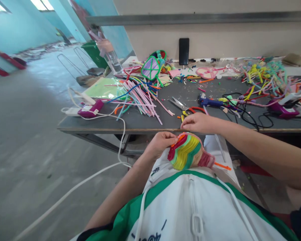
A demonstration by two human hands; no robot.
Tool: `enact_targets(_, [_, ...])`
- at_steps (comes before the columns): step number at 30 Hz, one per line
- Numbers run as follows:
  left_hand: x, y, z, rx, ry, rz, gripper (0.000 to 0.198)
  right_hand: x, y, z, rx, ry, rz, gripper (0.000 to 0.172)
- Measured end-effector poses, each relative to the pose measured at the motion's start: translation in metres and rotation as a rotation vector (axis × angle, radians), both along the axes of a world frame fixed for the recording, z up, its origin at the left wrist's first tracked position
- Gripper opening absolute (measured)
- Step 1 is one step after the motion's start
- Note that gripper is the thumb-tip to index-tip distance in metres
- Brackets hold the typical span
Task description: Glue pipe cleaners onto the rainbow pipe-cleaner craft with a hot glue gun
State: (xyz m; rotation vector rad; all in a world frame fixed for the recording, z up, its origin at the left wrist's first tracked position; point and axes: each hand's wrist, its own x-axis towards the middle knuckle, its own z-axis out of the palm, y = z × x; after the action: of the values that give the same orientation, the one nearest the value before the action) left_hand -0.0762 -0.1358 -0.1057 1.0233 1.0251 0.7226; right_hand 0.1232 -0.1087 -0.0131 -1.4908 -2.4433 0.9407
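A fan-shaped craft piece of chenille stems (pixel 188 152), striped red, green, yellow and tan, rests over my lap. My left hand (pixel 162 144) pinches its upper left edge, where a strip of orange shows. An orange stem (pixel 222 166) sticks out of the narrow pink end. Above the piece, at the table's front edge, my right hand (pixel 197 123) is closed with fingertips together; whatever it may hold is hidden. Just beyond it lie open scissors (pixel 182 104) with orange and yellow handles. A blue glue gun (pixel 210 101) is on the table behind my right wrist.
Loose chenille stems (pixel 140 98) are heaped on the left of the grey table (pixel 102 124); more tangled ones (pixel 263 75) lie at right. A phone (pixel 184 52) leans on the wall. Purple power strips (pixel 91 108) with white cables sit at both sides. A clear cup (pixel 111 58) stands at back left.
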Motion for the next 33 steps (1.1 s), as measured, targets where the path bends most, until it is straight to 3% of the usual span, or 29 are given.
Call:
enact_targets(4, [0.001,-0.001,0.004,0.023,0.005,-0.009,0.027,-0.009,-0.005,-0.01,0.011,-0.064,0.128,0.034])
enact_targets(8, [0.001,-0.003,0.006,0.054,0.021,-0.04,0.023,-0.02,-0.005,-0.007,0.012,-0.122,0.163,0.033])
enact_targets(14, [0.002,-0.005,0.006,0.066,0.017,-0.03,0.018,-0.031,-0.003,-0.002,0.03,-0.25,0.161,0.028])
enact_targets(27, [-0.015,-0.015,-0.003,-0.009,-0.151,-0.031,0.037,-0.032,-0.002,-0.011,0.061,-0.315,0.128,0.026])
enact_targets(30, [-0.013,-0.02,-0.003,0.048,-0.082,-0.056,0.037,-0.031,-0.001,-0.012,0.065,-0.308,0.128,0.026])
enact_targets(33, [-0.009,-0.023,-0.001,0.141,0.059,0.002,0.03,-0.031,-0.001,-0.012,0.072,-0.301,0.132,0.026])
